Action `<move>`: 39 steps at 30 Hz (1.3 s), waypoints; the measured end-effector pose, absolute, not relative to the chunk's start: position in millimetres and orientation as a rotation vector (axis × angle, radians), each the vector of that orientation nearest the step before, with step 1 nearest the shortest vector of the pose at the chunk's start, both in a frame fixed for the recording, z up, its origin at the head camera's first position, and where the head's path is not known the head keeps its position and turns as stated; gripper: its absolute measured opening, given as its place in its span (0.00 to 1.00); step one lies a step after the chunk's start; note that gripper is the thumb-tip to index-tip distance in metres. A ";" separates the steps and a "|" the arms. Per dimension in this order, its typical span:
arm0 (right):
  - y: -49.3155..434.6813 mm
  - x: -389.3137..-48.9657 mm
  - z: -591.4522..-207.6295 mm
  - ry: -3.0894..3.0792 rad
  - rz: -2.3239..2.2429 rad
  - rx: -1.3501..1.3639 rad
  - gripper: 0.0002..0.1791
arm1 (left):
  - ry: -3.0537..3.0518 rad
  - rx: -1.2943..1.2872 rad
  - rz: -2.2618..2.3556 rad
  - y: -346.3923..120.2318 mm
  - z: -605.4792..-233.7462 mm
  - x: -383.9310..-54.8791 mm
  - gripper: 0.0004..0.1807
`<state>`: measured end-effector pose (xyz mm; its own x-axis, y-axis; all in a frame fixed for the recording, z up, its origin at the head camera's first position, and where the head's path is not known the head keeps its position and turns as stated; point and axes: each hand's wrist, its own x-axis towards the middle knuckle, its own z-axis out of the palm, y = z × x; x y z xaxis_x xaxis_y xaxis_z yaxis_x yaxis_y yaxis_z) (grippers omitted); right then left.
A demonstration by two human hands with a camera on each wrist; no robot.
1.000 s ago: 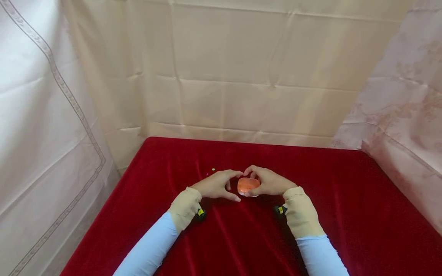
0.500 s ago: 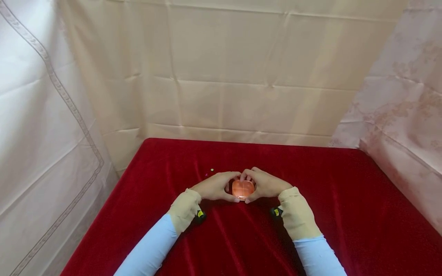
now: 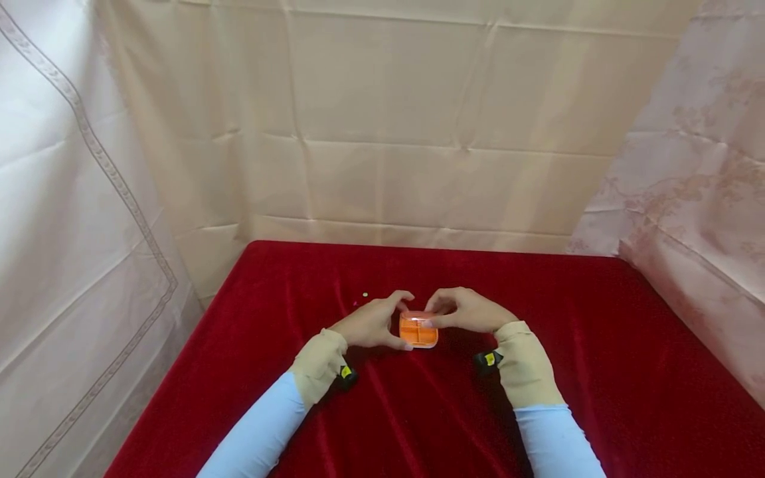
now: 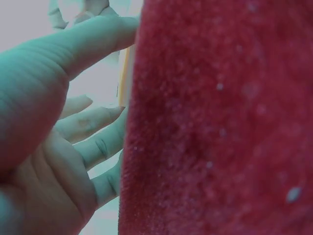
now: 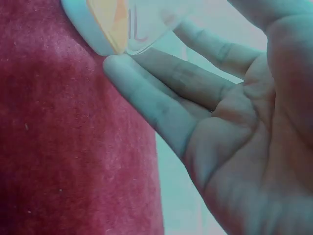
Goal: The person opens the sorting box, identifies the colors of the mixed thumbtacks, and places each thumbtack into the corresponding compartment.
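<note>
An orange pill box (image 3: 418,337) with several compartments and a white base sits on the red cloth, in the middle of the head view. Its clear lid (image 5: 159,19) stands partly raised, tilted up from the orange part. My left hand (image 3: 372,324) holds the box at its left side, thumb at the front corner and fingers behind. With thumb and fingers my right hand (image 3: 472,311) pinches the lid on the right side. In the left wrist view, only a thin orange edge of the pill box (image 4: 124,76) shows past the thumb.
A small pale round piece (image 3: 365,294) and a tiny pink piece (image 3: 355,303) lie on the red-covered table (image 3: 538,285) behind the left hand. Beige cloth (image 3: 382,179) hangs at the back, with pale curtains on both sides.
The box has come left to my left hand and turned upright to face me. Its lid, shut half a second ago, is now raised by my right hand, which has shifted right.
</note>
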<state>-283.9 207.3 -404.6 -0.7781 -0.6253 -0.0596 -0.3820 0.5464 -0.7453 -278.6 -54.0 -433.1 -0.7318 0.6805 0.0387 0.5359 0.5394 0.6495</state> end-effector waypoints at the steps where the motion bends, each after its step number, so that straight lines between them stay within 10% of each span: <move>1: 208.6 -284.6 -405.3 2.447 -1.123 -0.802 0.14 | 2.553 1.023 0.971 -53.9 -433.3 -278.8 0.52; 29: 217.0 -291.9 -421.1 2.343 -1.444 -0.490 0.22 | 2.546 0.963 0.998 -50.2 -432.4 -278.5 0.51; 39: 222.6 -294.3 -414.3 2.391 -1.386 -0.475 0.22 | 2.836 0.750 0.999 -103.5 -412.1 -298.8 0.11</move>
